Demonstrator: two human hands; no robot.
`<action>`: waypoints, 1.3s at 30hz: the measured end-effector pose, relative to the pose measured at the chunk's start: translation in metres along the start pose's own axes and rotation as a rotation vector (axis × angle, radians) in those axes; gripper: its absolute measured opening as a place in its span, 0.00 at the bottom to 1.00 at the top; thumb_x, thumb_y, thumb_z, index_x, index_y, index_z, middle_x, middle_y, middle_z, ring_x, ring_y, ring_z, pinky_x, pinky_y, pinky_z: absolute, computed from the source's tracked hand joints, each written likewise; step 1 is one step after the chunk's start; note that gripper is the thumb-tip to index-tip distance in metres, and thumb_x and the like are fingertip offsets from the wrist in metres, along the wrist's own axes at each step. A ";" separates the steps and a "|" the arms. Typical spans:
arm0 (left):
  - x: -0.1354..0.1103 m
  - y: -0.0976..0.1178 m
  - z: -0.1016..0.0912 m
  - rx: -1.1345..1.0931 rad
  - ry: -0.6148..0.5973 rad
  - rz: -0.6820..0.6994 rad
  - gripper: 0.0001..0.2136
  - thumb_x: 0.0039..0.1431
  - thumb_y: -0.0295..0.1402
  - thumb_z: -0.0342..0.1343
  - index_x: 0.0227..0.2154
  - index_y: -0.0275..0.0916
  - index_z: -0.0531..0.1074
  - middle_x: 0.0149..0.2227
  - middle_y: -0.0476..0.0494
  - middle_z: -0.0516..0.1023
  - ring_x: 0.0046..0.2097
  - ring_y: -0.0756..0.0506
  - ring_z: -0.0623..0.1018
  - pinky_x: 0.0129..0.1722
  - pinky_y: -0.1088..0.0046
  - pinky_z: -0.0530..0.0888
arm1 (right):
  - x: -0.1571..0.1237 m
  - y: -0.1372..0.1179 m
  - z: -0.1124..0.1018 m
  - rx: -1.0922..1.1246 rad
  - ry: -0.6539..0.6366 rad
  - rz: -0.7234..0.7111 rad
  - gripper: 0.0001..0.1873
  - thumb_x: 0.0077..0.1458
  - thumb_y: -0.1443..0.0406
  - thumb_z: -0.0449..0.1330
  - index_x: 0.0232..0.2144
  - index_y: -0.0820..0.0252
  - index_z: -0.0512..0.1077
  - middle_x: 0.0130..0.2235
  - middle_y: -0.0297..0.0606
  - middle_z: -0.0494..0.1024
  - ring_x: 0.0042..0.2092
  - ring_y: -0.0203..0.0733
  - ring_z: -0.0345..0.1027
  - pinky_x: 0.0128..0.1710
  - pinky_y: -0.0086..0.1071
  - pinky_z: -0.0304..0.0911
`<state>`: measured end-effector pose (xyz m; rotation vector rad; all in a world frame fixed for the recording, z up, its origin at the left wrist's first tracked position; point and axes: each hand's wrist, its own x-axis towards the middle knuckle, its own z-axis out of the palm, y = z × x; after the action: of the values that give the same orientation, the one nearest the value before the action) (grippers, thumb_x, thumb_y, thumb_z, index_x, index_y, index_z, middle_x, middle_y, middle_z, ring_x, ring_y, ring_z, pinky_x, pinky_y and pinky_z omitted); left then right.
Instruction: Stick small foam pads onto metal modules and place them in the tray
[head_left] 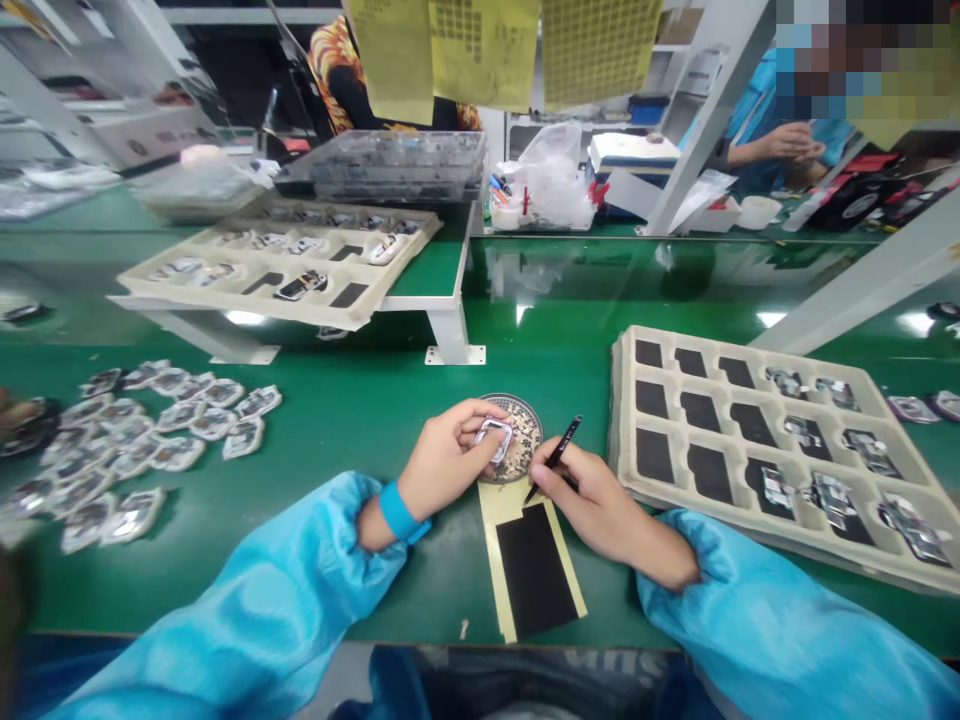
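Note:
Between the thumb and fingers of my left hand [448, 455] is a small white-rimmed device housing [495, 440], held over a round dish [529, 420] of small pale and dark bits. My right hand [589, 492] grips black tweezers [556, 455] like a pen, tips pointing down and to the left. Below those tips lies a yellow backing sheet [491, 545] with a black adhesive sheet [536, 575] on it, a piece gone from its upper left corner. A blue band circles my left wrist.
Many similar housings [176, 450] lie at left. A pulp tray [705, 440] with circuit assemblies in some pockets stands at right. Another parts tray [277, 265] rests on a raised green shelf [427, 280]. Across the bench, a person's hands [787, 145] are together.

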<state>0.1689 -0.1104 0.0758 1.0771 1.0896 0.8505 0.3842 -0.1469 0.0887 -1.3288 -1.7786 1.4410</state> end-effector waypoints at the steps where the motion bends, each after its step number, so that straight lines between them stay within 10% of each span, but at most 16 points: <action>1: 0.000 0.000 0.000 -0.003 0.004 0.000 0.19 0.57 0.42 0.65 0.45 0.35 0.73 0.39 0.40 0.80 0.31 0.49 0.78 0.27 0.77 0.80 | 0.000 0.000 0.000 -0.001 0.002 -0.008 0.24 0.70 0.48 0.51 0.43 0.65 0.70 0.38 0.35 0.71 0.39 0.24 0.63 0.40 0.17 0.58; 12: -0.004 0.007 0.002 -0.149 0.037 -0.003 0.20 0.57 0.40 0.66 0.45 0.32 0.70 0.38 0.38 0.81 0.25 0.48 0.79 0.21 0.81 0.75 | -0.002 -0.002 0.001 0.134 0.054 -0.095 0.17 0.69 0.54 0.55 0.42 0.65 0.69 0.38 0.35 0.72 0.39 0.24 0.69 0.40 0.17 0.67; 16: -0.008 0.008 0.007 -0.187 -0.009 -0.042 0.20 0.58 0.40 0.65 0.46 0.32 0.69 0.35 0.37 0.80 0.26 0.45 0.80 0.20 0.79 0.74 | -0.003 -0.019 -0.006 0.030 0.203 -0.382 0.04 0.67 0.67 0.57 0.44 0.60 0.70 0.42 0.34 0.73 0.46 0.26 0.71 0.48 0.19 0.70; 20: -0.011 0.006 0.010 -0.188 -0.052 -0.051 0.18 0.60 0.39 0.63 0.46 0.33 0.69 0.34 0.38 0.80 0.27 0.46 0.80 0.21 0.81 0.73 | 0.001 -0.031 -0.010 -0.135 0.229 -0.597 0.13 0.61 0.75 0.61 0.47 0.59 0.71 0.44 0.34 0.74 0.51 0.28 0.71 0.54 0.23 0.71; 39: -0.014 -0.001 0.006 -0.175 -0.045 0.003 0.16 0.60 0.38 0.63 0.46 0.33 0.72 0.41 0.38 0.80 0.34 0.47 0.80 0.32 0.74 0.81 | -0.006 -0.011 -0.002 -0.215 0.069 -0.256 0.05 0.68 0.64 0.57 0.43 0.60 0.71 0.40 0.28 0.73 0.42 0.19 0.67 0.46 0.14 0.62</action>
<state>0.1711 -0.1254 0.0789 0.9472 0.9573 0.9029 0.3843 -0.1511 0.1007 -1.1828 -2.0184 1.0800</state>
